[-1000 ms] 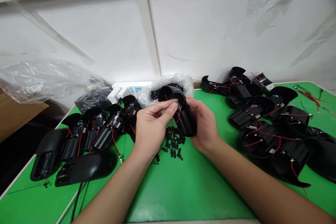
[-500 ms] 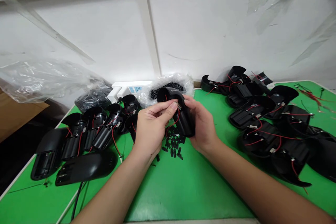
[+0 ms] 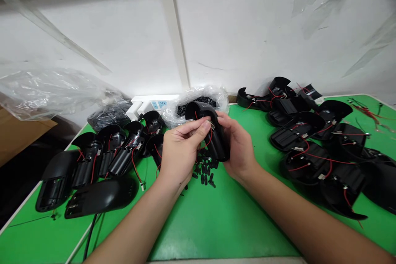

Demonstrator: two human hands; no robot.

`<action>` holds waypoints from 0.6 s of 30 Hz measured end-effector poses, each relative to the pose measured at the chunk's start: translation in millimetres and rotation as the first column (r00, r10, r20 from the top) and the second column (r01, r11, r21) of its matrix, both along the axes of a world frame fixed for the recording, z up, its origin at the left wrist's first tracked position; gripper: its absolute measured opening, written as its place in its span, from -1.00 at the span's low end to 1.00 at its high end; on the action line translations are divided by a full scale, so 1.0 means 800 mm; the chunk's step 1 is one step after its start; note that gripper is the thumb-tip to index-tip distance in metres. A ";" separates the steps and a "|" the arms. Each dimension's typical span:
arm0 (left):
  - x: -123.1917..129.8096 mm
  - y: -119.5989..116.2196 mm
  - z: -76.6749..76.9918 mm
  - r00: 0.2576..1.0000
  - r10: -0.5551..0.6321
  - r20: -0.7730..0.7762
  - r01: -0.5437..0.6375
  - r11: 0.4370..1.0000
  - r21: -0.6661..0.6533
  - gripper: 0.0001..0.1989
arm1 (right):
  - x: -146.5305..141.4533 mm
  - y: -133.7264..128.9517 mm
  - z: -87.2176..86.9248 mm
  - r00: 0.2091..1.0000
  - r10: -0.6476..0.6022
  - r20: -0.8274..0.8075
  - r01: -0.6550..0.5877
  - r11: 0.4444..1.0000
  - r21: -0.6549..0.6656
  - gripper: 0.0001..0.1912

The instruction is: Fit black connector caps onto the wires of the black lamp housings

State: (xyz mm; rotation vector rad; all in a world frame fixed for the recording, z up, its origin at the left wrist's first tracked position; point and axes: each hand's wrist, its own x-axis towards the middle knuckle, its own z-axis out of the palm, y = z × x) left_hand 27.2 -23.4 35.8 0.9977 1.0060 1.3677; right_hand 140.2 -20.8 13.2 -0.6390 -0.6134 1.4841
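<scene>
Black casing [image 3: 219, 142] is hovering before the plastic bag [image 3: 172, 114], right hand [image 3: 239, 146] gripping it, left hand [image 3: 180, 150] pinching at its wiring [image 3: 211, 135], probably positioning it; the next move is calling for steadiness.

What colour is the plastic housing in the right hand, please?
The plastic housing is black, seen best in the head view.

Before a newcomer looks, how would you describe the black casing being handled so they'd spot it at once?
Start at the green table, then find the clear plastic bag at its far edge. Just nearer, between the left hand and right hand, is the black casing. Unlike its neighbours resting on either side, it alone is held.
</scene>
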 end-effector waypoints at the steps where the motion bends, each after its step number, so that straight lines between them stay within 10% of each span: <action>1: 0.001 0.000 0.000 1.000 0.000 0.012 0.000 1.000 -0.013 -0.76 | 0.000 0.000 0.000 1.000 -0.001 -0.002 0.001 1.000 0.001 -0.75; 18: -0.002 -0.001 -0.005 0.988 0.033 -0.150 -0.023 0.997 0.069 -0.77 | -0.002 -0.003 0.000 1.000 0.005 -0.002 -0.005 1.000 -0.011 -0.72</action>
